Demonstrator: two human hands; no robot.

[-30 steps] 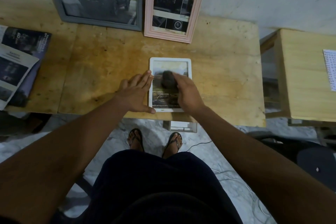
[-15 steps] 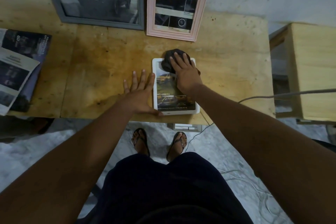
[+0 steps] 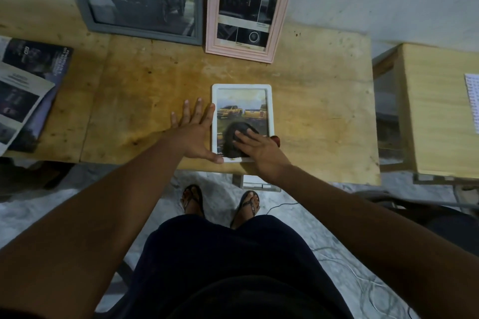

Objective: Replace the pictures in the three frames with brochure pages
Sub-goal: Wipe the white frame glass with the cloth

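A small white frame [image 3: 269,101] lies flat on the wooden table [image 3: 324,111], showing a brochure page with yellow trucks. My right hand [image 3: 261,150] presses a dark cloth [image 3: 233,134] onto the lower part of its glass, fingers laid flat over the wad. My left hand [image 3: 193,134] lies flat on the table against the frame's left edge, with the thumb at the lower left corner. A grey frame [image 3: 145,32] with a dark truck picture and a pink arched frame [image 3: 215,21] with a brochure page lean on the wall behind.
Loose brochures [image 3: 26,90] lie at the table's left end, overhanging the front edge. A second wooden table [image 3: 435,111] stands to the right with a printed sheet [image 3: 473,103] on it. My feet and a cable are on the floor below.
My right hand has dragged the cloth from the top of the white frame's glass down to its lower part. My left hand stays against the frame's left edge.
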